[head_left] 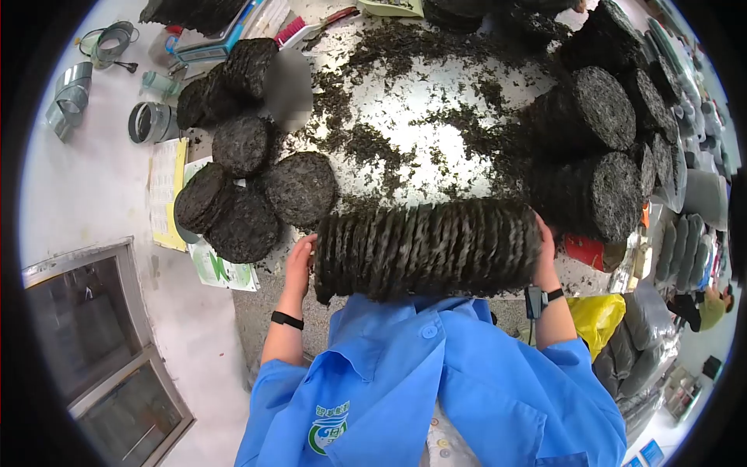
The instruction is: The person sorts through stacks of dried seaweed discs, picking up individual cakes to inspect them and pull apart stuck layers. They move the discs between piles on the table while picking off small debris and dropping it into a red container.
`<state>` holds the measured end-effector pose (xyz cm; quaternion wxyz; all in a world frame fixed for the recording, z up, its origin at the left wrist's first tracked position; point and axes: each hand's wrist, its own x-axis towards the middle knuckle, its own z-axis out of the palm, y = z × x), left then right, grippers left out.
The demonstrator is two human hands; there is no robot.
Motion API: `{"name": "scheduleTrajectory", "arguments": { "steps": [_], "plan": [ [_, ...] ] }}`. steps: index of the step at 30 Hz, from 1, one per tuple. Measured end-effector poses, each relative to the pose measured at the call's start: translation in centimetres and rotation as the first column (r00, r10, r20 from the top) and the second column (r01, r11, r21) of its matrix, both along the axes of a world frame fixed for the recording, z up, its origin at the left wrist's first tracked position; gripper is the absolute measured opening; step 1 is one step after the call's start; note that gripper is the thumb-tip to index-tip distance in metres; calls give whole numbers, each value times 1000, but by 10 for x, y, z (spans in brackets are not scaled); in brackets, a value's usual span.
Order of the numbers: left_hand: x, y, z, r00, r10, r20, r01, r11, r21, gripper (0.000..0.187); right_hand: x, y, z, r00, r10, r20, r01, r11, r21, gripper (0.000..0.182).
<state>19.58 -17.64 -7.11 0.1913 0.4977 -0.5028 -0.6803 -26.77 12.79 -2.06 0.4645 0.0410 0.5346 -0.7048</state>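
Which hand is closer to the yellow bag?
Right. The right hand presses the row of tea cakes just above the yellow bag; the left hand holds the row's far end.

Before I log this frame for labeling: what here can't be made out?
Head view only:
- left hand and right hand: palms and fingertips hidden behind the row of tea cakes.
- Smudged patch among the loose cakes: blurred.
- Printed sheets: text too small.
- Stacks at far right: warped, cut by the lens rim.
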Motion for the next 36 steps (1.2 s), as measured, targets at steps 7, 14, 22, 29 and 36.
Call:
{"name": "scheduleTrajectory", "arguments": {
  "steps": [7, 14, 22, 29, 36],
  "plan": [
    [-59, 59, -2, 997, 31, 68, -53, 936, 348, 51, 72, -19, 11, 944, 173, 282, -282, 867, 412, 69],
    [-23, 6, 14, 992, 32, -120, -23, 997, 72, 54, 22, 20, 2, 997, 65, -36, -65, 998, 14, 61],
    [-43, 42, -28, 970, 207, -126, -151, 923, 353, 65, 44, 31, -32, 997, 45, 65, -47, 998, 30, 59],
    [-62, 16, -1, 961, 273, 53, -249, 763, 597, 52, 30, 38, -47, 994, 53, 94, -70, 979, 191, 50],
    [-57, 18, 47, 948, 45, -315, 89, 913, 398, 62, 32, 44, -11, 992, -70, 107, 61, 995, 84, 56]
  ]
}}
